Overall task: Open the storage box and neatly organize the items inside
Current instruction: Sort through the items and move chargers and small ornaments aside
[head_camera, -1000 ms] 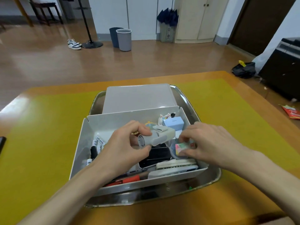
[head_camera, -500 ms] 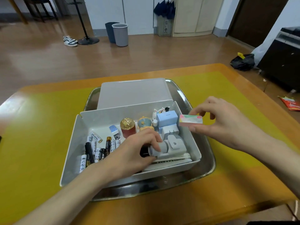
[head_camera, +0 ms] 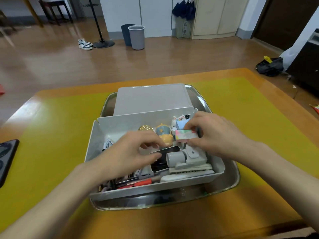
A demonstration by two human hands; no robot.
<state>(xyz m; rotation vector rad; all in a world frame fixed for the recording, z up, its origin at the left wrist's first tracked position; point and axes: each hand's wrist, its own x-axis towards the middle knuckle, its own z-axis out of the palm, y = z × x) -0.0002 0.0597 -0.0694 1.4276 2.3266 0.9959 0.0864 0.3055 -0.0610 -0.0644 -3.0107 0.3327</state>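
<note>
The white storage box (head_camera: 155, 188) stands open in a metal tray (head_camera: 230, 183), its lid (head_camera: 151, 99) folded back. My right hand (head_camera: 217, 135) holds a small pastel box (head_camera: 185, 135) over the box's right rear, beside a light blue box (head_camera: 181, 125). My left hand (head_camera: 133, 152) reaches in from the left, its thumb and fingers pinching the edge of a black flat item (head_camera: 165, 151). A grey cylindrical device (head_camera: 183, 157) lies free against the right front, on top of a white comb (head_camera: 189, 169).
Also in the box are a gold-topped jar (head_camera: 145, 128), a blue-and-orange figurine (head_camera: 164, 134), markers (head_camera: 107, 144) at the left and a red-handled tool (head_camera: 141, 183) at the front. A dark phone (head_camera: 6, 156) lies on the yellow mat (head_camera: 51, 135) at the left.
My right hand has brought the pastel box back from outside the right wall to above the box's inside. My left hand has let go of the grey device and moved onto the black flat item.
</note>
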